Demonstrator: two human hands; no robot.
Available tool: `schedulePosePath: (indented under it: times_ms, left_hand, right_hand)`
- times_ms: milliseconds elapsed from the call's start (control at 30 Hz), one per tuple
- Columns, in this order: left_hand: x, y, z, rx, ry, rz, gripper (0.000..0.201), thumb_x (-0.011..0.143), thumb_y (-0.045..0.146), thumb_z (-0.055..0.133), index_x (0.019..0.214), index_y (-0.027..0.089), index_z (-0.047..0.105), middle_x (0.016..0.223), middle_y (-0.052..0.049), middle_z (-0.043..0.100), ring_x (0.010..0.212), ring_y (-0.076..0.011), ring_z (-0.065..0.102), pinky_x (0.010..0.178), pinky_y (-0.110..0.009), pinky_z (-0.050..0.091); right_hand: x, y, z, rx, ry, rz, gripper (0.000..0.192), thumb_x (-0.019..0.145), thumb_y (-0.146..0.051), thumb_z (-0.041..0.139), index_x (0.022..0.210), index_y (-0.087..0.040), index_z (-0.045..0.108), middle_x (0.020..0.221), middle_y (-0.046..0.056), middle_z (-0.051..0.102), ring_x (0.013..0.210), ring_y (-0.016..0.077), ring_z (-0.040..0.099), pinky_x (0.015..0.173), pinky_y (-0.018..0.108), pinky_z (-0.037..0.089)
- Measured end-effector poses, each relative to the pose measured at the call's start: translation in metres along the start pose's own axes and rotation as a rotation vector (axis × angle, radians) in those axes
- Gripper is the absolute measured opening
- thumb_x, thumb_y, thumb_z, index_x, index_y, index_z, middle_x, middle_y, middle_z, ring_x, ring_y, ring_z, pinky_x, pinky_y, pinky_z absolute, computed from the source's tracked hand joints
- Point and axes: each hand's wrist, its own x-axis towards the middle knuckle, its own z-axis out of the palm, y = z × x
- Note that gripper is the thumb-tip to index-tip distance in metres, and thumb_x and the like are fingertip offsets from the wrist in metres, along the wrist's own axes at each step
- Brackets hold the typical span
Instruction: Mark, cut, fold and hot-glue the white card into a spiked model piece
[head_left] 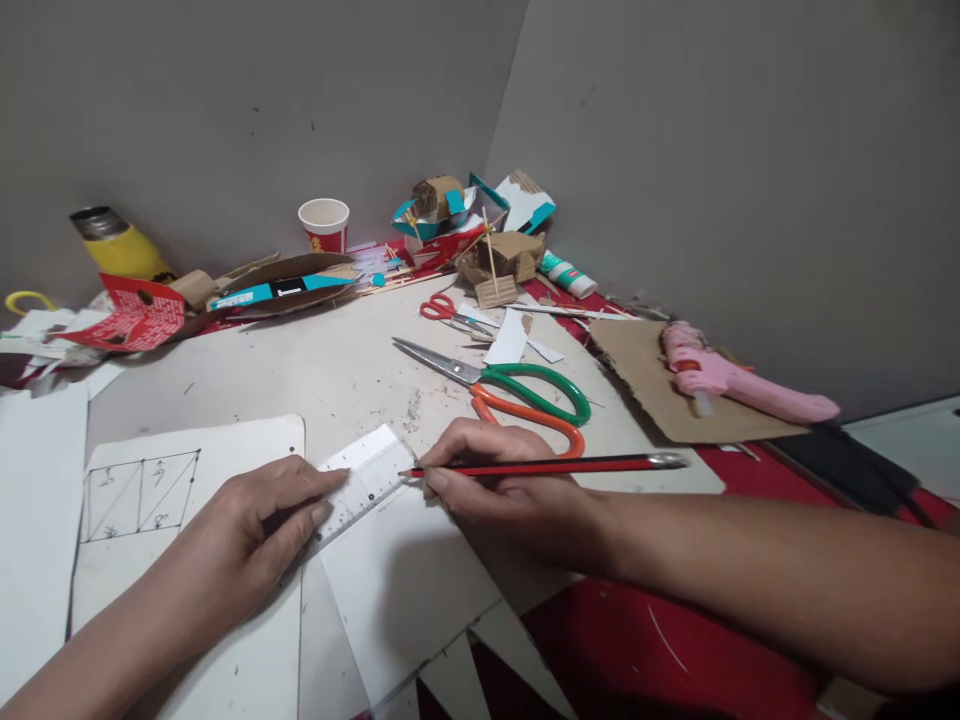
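My left hand (262, 515) presses a clear ruler (371, 490) down with its index finger and thumb. Beneath the ruler's upper part lies a sheet of white card (405, 590). In a writing grip, my right hand (502, 480) holds a red and black pencil (555, 466), its tip near the ruler's edge at the far end. A notepad page (247, 450) with a drawn rectangle, split by diagonals, lies beside my left forearm. Just beyond my right hand rest large scissors (457, 370) with green and orange handles.
Small red scissors (439, 308) and paper scraps lie farther back. A pink glue gun (720, 375) rests on cardboard (637, 375) at right. Along the wall stand a paper cup (325, 225), a yellow bottle (127, 250), cardboard models (502, 258) and a glue tube (568, 275).
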Motion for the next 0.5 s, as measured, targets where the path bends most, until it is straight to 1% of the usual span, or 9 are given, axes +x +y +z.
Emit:
schedulePosePath:
  times_ms: [167,333,433,500]
  left_hand:
    - [-0.004,0.003,-0.008,-0.042,-0.029,-0.091,0.030,0.092,0.029,0.048,0.112,0.024,0.070,0.097,-0.007,0.072,0.087,-0.0189,0.067,0.077,-0.032,0.054]
    - [-0.014,0.003,-0.024,-0.138,-0.127,-0.206,0.026,0.091,0.036,0.052,0.109,0.030,0.070,0.101,-0.004,0.072,0.085,-0.0173,0.068,0.071,-0.027,0.054]
    - [-0.021,0.000,-0.033,-0.180,-0.186,-0.261,0.028,0.091,0.038,0.053,0.111,0.031,0.070,0.101,-0.004,0.074,0.084,-0.0174,0.069,0.070,-0.025,0.055]
    - [-0.023,-0.003,-0.037,-0.184,-0.217,-0.292,0.029,0.090,0.039,0.054,0.113,0.031,0.070,0.104,-0.004,0.074,0.087,-0.0190,0.069,0.070,-0.025,0.056]
  right_hand:
    - [-0.003,-0.004,-0.001,-0.027,0.055,-0.034,0.010,0.078,-0.017,0.058,0.075,-0.016,0.067,0.068,0.002,0.069,0.061,0.0120,0.062,0.055,0.021,0.048]
    - [-0.004,-0.003,-0.001,-0.023,0.086,-0.079,0.010,0.078,-0.015,0.058,0.074,-0.016,0.067,0.066,0.002,0.069,0.059,0.0114,0.063,0.054,0.020,0.048]
    - [-0.003,-0.001,-0.001,-0.036,0.071,-0.098,0.010,0.078,-0.015,0.058,0.075,-0.016,0.068,0.067,0.002,0.069,0.060,0.0116,0.062,0.055,0.020,0.048]
    - [-0.003,0.000,-0.002,-0.034,0.046,-0.094,0.011,0.079,-0.015,0.058,0.075,-0.016,0.068,0.068,0.002,0.069,0.061,0.0116,0.062,0.055,0.021,0.048]
